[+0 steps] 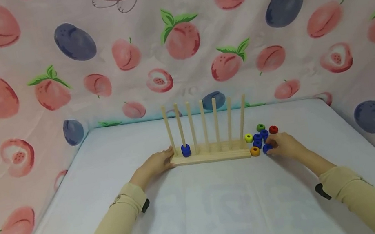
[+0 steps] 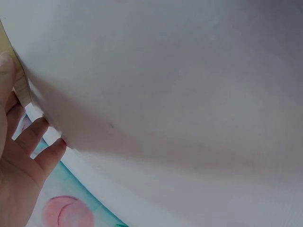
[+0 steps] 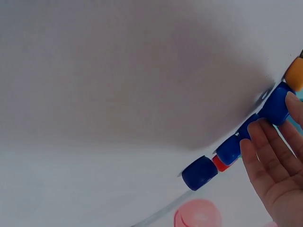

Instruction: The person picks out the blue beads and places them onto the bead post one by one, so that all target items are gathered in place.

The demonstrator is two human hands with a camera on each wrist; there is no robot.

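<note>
Head view, white table (image 1: 203,213), fruit-print cloth walls (image 1: 17,79), both hands spread, L (image 1: 156,164), R (image 1: 285,146).

Head view: bright, even, diffuse light, no glare, only faint shadows under the arms. Mild wide-angle bending at the edges. Wrist views are soft: table (image 2: 189,94) reads as blank white-grey with a broad shadow gradient, beads (image 3: 227,156) and fingers (image 3: 265,156) slightly blurred, too close to focus.

My sleeves (image 1: 116,228) are beige. Pale wooden rack (image 1: 210,156), blue beads (image 1: 186,150) threaded left; loose blue, yellow (image 1: 248,138), green (image 1: 260,127), red (image 1: 273,130), orange (image 1: 254,151) beads right. Peach-and-plum patterned pink cloth (image 1: 175,44) far behind.
</note>
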